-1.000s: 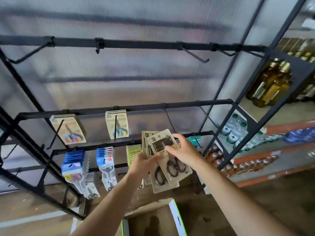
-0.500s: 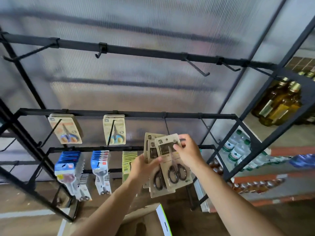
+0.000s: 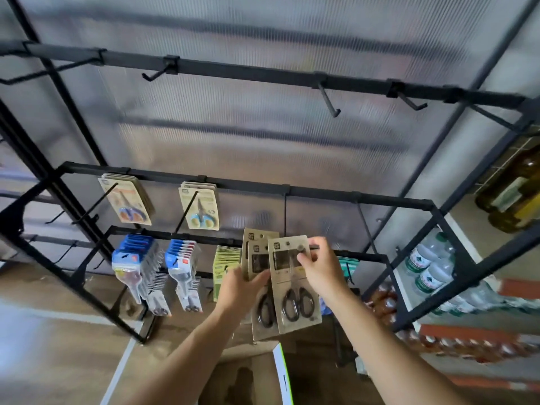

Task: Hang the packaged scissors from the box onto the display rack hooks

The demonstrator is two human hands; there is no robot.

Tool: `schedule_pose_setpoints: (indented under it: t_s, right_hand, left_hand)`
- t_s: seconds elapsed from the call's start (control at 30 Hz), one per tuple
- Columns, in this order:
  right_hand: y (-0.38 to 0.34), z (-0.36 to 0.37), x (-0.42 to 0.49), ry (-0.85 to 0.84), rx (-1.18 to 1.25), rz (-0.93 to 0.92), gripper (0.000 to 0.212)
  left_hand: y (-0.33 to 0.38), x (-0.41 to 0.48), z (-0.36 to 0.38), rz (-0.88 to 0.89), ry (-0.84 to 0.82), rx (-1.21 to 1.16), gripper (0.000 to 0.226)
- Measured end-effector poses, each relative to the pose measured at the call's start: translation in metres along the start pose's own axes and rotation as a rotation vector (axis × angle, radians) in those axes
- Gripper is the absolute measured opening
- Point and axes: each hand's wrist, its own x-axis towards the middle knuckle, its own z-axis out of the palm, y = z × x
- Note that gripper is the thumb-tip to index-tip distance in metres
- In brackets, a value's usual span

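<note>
Lower centre: left hand (image 3: 238, 290) grips the rear packs (image 3: 258, 260); right hand (image 3: 323, 271) pinches the front pack (image 3: 295, 314) near its top.

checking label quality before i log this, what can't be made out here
Head view only:
- Print on the front scissors pack: too small and blurred.
- Number of rear packs in the left hand: overlapped by the front pack.
- Front pack's top corner: covered by the right hand, so any hook contact is unclear.
- Box contents: dark, cut off by the bottom edge.
- Amber bottles: cut by the right edge, labels blurred.
</note>
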Motion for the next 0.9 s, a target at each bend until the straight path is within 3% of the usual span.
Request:
schedule_pose_setpoints:
  t_s: [0.17, 0.5, 0.9]
  right_hand:
    - [-0.004, 0.004, -0.002, 0.020, -0.046, -0.028, 0.023]
    - [-0.002, 0.011, -0.005, 0.094, -0.019, 0.000, 0.026]
    - [-0.004, 0.020, 0.044, 0.147, -0.096, -0.051, 0.017]
  left_hand:
    - [0.001, -0.002, -0.005, -0.029, 0.042, 0.002, 0.016]
    - [0.007, -0.001, -0.003, 0.003, -0.066, 0.029, 0.015]
    - [0.003, 0.023, -0.026, 0.036, 0.102, 0.235, 0.019]
